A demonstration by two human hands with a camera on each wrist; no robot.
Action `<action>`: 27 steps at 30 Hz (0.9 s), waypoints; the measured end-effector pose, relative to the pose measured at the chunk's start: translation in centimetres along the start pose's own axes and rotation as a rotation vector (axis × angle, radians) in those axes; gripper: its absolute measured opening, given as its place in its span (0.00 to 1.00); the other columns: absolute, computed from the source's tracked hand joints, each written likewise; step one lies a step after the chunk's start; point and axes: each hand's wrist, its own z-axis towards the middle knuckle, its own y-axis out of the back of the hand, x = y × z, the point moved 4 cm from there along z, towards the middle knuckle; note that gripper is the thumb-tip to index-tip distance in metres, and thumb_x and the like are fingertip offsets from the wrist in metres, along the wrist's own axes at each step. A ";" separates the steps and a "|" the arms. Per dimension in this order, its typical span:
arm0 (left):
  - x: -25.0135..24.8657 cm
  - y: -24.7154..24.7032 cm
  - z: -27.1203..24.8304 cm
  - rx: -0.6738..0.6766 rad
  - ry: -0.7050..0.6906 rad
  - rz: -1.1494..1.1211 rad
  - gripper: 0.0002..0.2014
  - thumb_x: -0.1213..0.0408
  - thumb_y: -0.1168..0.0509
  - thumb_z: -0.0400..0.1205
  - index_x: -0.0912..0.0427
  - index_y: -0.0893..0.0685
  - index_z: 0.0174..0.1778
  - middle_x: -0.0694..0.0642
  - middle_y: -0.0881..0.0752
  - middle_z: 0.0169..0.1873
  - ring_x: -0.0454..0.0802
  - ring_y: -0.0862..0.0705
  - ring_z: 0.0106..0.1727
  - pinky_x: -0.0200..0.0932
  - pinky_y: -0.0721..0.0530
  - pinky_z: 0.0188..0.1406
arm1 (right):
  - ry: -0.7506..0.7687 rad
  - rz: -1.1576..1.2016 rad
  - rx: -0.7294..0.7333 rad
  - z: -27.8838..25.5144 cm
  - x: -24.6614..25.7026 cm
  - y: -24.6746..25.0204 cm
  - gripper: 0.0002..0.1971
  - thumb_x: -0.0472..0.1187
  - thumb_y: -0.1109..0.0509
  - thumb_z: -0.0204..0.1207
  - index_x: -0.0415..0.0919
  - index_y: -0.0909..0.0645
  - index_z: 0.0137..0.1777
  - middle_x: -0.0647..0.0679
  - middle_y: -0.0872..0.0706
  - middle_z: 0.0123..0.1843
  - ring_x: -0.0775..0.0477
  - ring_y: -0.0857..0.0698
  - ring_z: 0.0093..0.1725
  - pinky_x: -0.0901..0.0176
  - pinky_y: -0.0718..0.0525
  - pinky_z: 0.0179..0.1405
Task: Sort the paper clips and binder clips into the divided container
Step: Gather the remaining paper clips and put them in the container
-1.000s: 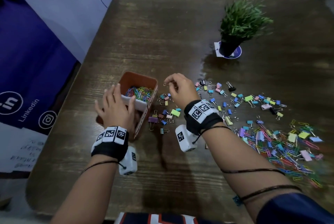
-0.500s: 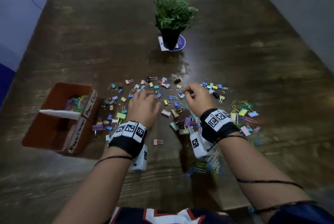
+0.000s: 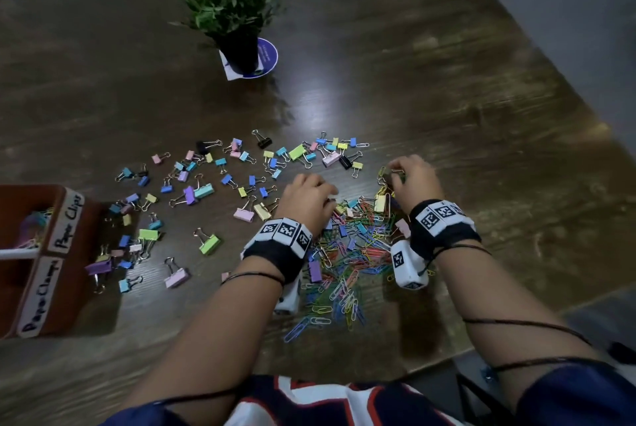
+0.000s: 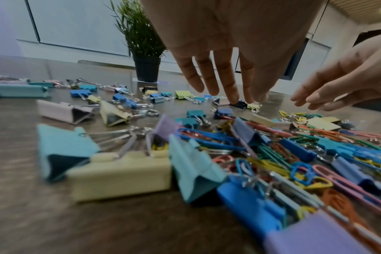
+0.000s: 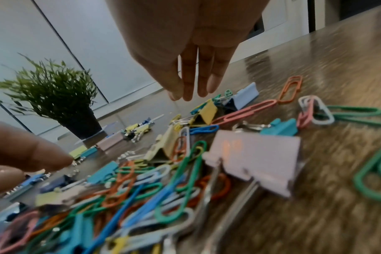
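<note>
Both hands (image 3: 311,200) hover over the clips (image 3: 347,253), fingers (image 4: 209,80) spread and empty. Best rake paper clips together, leaving binder clips (image 3: 206,190) behind.

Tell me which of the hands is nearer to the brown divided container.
Left. The left hand hovers at the left edge of the paper clip pile, though still well right of the container. The right hand is farther right, on the pile's far side.
</note>
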 end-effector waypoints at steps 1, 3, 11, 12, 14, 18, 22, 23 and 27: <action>-0.4 -0.1 0.4 0.006 -0.007 0.007 0.15 0.54 0.41 0.86 0.49 0.21 0.68 0.50 0.22 0.65 0.51 0.32 0.69 0.48 0.32 0.66 | 0.000 -0.014 0.019 0.2 -0.2 -0.1 0.12 0.32 0.37 0.81 0.37 0.17 0.60 0.42 0.19 0.62 0.40 0.23 0.63 0.52 0.26 0.62; -0.8 -0.5 1.0 0.014 -0.027 0.024 0.14 0.55 0.41 0.86 0.48 0.20 0.67 0.49 0.21 0.64 0.51 0.31 0.67 0.47 0.32 0.64 | 0.003 -0.048 0.054 0.8 -0.8 -0.3 0.15 0.29 0.39 0.80 0.39 0.17 0.63 0.42 0.20 0.64 0.40 0.25 0.65 0.50 0.26 0.64; -0.9 -1.0 2.3 0.055 -0.009 0.040 0.10 0.56 0.40 0.86 0.48 0.16 0.59 0.47 0.18 0.59 0.50 0.27 0.62 0.48 0.31 0.62 | -0.010 -0.076 0.045 2.4 -1.7 -0.4 0.09 0.32 0.33 0.78 0.35 0.14 0.55 0.40 0.19 0.58 0.38 0.25 0.63 0.49 0.26 0.65; -0.8 -1.0 2.4 0.062 -0.003 0.037 0.10 0.57 0.40 0.85 0.48 0.16 0.58 0.47 0.17 0.58 0.50 0.27 0.62 0.48 0.31 0.62 | -0.013 -0.070 0.046 2.6 -1.8 -0.5 0.08 0.32 0.32 0.78 0.35 0.14 0.53 0.40 0.19 0.57 0.38 0.23 0.62 0.49 0.24 0.64; -0.5 -0.9 2.6 0.084 0.014 0.028 0.09 0.57 0.38 0.84 0.50 0.17 0.57 0.48 0.17 0.58 0.50 0.26 0.61 0.49 0.31 0.64 | -0.027 -0.058 0.058 2.9 -1.6 -0.4 0.05 0.33 0.30 0.77 0.35 0.15 0.50 0.39 0.17 0.55 0.38 0.20 0.58 0.47 0.21 0.61; 0.2 -0.6 2.6 0.121 0.024 0.039 0.09 0.58 0.37 0.84 0.50 0.17 0.58 0.49 0.16 0.58 0.52 0.25 0.63 0.50 0.30 0.63 | -0.110 -0.101 0.154 3.2 -1.2 -0.3 0.05 0.34 0.33 0.79 0.34 0.16 0.51 0.38 0.14 0.52 0.39 0.16 0.53 0.53 0.19 0.52; 0.8 -0.2 1.9 0.121 0.013 0.088 0.08 0.56 0.37 0.84 0.50 0.17 0.57 0.48 0.16 0.57 0.52 0.25 0.61 0.49 0.30 0.61 | -0.127 -0.155 0.190 3.2 -0.9 -0.7 0.07 0.33 0.35 0.80 0.34 0.17 0.53 0.37 0.14 0.54 0.38 0.16 0.54 0.56 0.23 0.47; 0.8 -0.1 1.8 0.117 0.015 0.100 0.07 0.57 0.37 0.84 0.50 0.17 0.56 0.49 0.16 0.56 0.52 0.25 0.61 0.48 0.30 0.60 | -0.124 -0.164 0.191 3.1 -0.9 -0.7 0.07 0.34 0.35 0.80 0.34 0.18 0.53 0.37 0.14 0.54 0.38 0.16 0.54 0.55 0.22 0.48; 0.8 -0.3 1.6 0.151 0.059 0.078 0.05 0.61 0.40 0.84 0.50 0.19 0.50 0.50 0.15 0.54 0.52 0.26 0.60 0.47 0.30 0.58 | -0.154 -0.068 0.175 2.9 -1.4 -0.9 0.04 0.35 0.33 0.78 0.37 0.17 0.49 0.39 0.13 0.52 0.38 0.16 0.55 0.51 0.19 0.55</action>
